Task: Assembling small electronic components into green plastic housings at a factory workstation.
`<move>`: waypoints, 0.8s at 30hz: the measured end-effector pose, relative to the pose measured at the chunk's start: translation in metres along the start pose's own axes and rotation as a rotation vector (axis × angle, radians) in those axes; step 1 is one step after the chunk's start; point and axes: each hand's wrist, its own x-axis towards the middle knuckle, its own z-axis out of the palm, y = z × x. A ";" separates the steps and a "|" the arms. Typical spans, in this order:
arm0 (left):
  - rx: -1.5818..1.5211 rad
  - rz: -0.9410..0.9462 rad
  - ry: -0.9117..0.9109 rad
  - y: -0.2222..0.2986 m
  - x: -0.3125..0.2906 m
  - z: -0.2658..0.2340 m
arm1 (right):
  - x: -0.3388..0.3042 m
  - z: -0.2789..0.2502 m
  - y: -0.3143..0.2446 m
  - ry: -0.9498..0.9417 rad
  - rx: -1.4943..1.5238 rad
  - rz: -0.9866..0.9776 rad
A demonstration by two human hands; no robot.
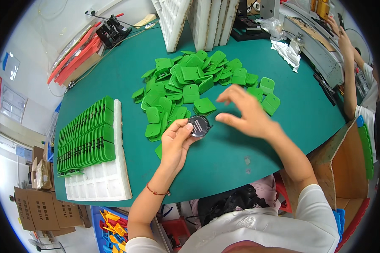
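A heap of green plastic clips (pixel 190 74) sprawls over a green-topped table (pixel 215 168), with a white foam tray (pixel 99 181) bearing rows of similar green pieces (pixel 86 139) at left. The right hand (pixel 249 114), thumb and fingers spread apart, hovers near the heap, while the left hand (pixel 177 139) pinches a round black disc (pixel 199 127) between thumb and fingers, above the table at the heap's near edge.
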 end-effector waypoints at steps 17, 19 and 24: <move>-0.066 0.074 -0.071 0.009 -0.003 0.003 | -0.006 -0.002 0.010 -0.258 -0.180 0.007; -0.037 0.069 -0.030 0.008 -0.003 0.003 | -0.005 -0.002 0.003 -0.224 -0.116 0.137; 0.043 0.075 0.039 0.009 -0.004 0.004 | -0.002 -0.007 0.012 -0.186 0.480 0.237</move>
